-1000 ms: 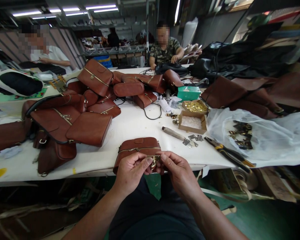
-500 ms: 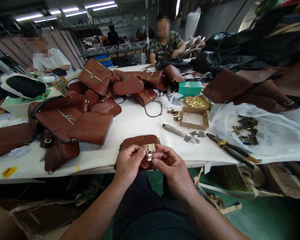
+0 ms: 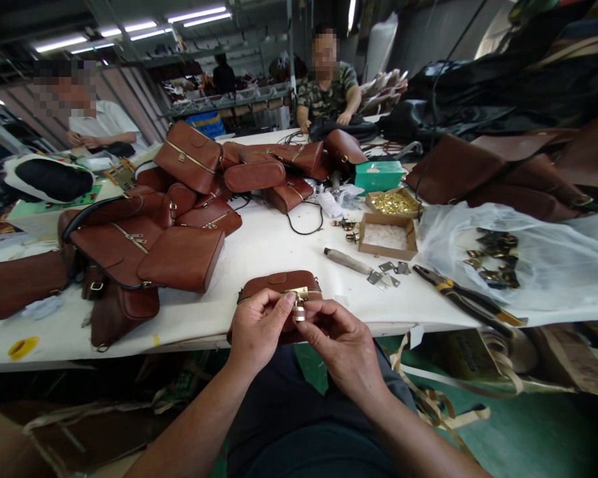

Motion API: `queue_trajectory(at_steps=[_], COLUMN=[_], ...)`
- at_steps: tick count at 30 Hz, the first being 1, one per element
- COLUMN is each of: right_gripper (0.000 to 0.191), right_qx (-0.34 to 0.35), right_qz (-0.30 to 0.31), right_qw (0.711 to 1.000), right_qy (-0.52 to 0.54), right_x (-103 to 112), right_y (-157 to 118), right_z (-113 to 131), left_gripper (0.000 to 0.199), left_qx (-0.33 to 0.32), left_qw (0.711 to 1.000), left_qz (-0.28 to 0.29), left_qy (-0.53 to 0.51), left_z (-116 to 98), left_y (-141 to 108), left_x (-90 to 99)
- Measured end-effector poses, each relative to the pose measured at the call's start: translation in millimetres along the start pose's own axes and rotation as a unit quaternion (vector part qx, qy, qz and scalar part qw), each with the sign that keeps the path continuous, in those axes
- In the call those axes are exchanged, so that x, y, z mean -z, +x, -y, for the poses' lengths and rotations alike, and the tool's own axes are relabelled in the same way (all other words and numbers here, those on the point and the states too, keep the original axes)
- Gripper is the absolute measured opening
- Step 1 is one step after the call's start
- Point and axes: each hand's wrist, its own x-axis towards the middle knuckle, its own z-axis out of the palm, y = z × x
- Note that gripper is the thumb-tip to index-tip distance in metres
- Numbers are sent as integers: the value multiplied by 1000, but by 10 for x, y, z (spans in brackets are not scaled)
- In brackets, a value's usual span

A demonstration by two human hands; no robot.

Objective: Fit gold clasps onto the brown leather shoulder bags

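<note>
A small brown leather bag [image 3: 278, 284] lies at the table's front edge, with a zipper along its top. Over it, my left hand [image 3: 259, 326] pinches a gold metal plate [image 3: 301, 291] between thumb and fingers. My right hand [image 3: 339, 338] has its thumb and fingertips closed on a small gold padlock [image 3: 299, 313] that hangs just below the plate. The two hands nearly meet at the padlock. My fingers hide part of the bag's front and the top of the padlock.
Brown bags [image 3: 182, 259] are heaped at the left. Right of my hands are a grey-handled tool [image 3: 349, 261], metal plates [image 3: 389, 272], a cardboard box [image 3: 387, 237], pliers [image 3: 463, 299] and a plastic bag of fittings [image 3: 498, 255]. A person [image 3: 326, 89] sits across the table.
The padlock has turned between my fingers, and the gold plate lies flatter to the view. My right fingers have shifted slightly. At the left, the person in white has raised their hands.
</note>
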Motion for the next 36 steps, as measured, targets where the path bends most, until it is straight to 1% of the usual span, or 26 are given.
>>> queue_trajectory(at_steps=[3,6,9,15,17,20,23,25,27,29,32,34,36], right_gripper=[19,21,24,29,29,28,27,26,26,28,28,28,28], right_qx=[-6,-40,-76,-140,-139,-96,-47,-39,-46,-63,-84,-84,-81], right_qz=[-5,11,9,4,8,22,35,26,7,-10,-15,-11,0], right_qw=[1000,998,993,976,977,991,998,999,999,997,994,995,996], right_qy=[13,46,95,166,163,91,15,9,27,48,61,55,32], right_x=[14,54,87,85,108,176,217,197,143,77,6,-10,-8], right_y=[37,95,130,135,127,101,87,105,139,170,191,204,244], right_z=[55,86,75,93,101,118,152,163,148,109,43,22,23], left_gripper=[39,40,39,36,34,29,24,18,13,9,8,10,11], left_qx=[-4,-22,-42,-46,-42,-56,-100,-135,-169,-202,-260,-289,-305], left_qw=[1000,998,996,997,998,997,991,983,975,968,951,941,931], left_qz=[1,3,-3,-4,0,7,17,26,28,15,-3,8,40], left_qy=[21,51,80,69,56,51,90,124,142,148,164,177,199], left_z=[-26,-40,-64,-124,-113,-56,19,63,99,131,157,138,88], left_y=[-5,-13,-24,-29,-28,-32,-44,-56,-73,-94,-123,-114,-48], left_x=[9,20,17,-26,-28,-5,29,37,26,7,4,52,157])
